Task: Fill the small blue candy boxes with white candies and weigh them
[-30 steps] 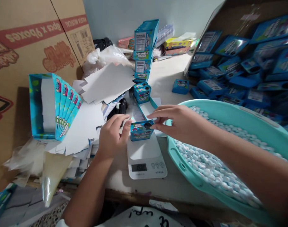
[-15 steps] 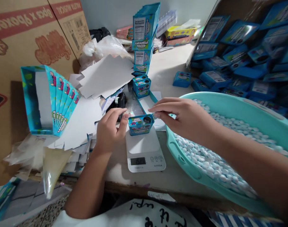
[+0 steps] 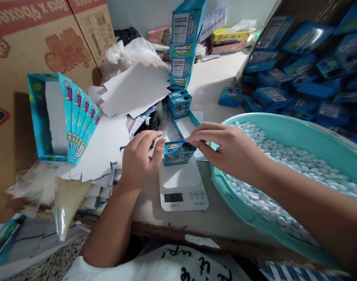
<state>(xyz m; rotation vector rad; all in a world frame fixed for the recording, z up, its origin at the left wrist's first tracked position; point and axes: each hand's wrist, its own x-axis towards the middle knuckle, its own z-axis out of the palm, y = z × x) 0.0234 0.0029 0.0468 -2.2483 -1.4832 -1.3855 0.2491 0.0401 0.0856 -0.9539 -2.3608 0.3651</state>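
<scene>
A small blue candy box (image 3: 178, 154) lettered "Caramelo Macizo" stands upright on the white kitchen scale (image 3: 181, 183), whose display is lit. Just left of the box is my left hand (image 3: 141, 158), its thumb and fingers curved apart with nothing between them. My right hand (image 3: 225, 144) reaches in from the right over the edge of the tub. Its fingertips are pinched together at the box's upper right back corner; whatever they hold is hidden. Wrapped white candies (image 3: 263, 199) fill much of the turquoise tub (image 3: 234, 207) beneath my right forearm.
Behind the scale lies an open blue tray (image 3: 193, 118) with small boxes (image 3: 179, 103) at its far end. A tall stack of blue display boxes (image 3: 184, 35) rises behind. Fanned display boxes (image 3: 54, 117) and white card sheets (image 3: 137, 89) are left; a carton of blue boxes (image 3: 301, 70) is right.
The view has shifted slightly. My right fingertips have come closer to the box's top corner, while my left hand has stayed beside it. The scale's display reading has changed.
</scene>
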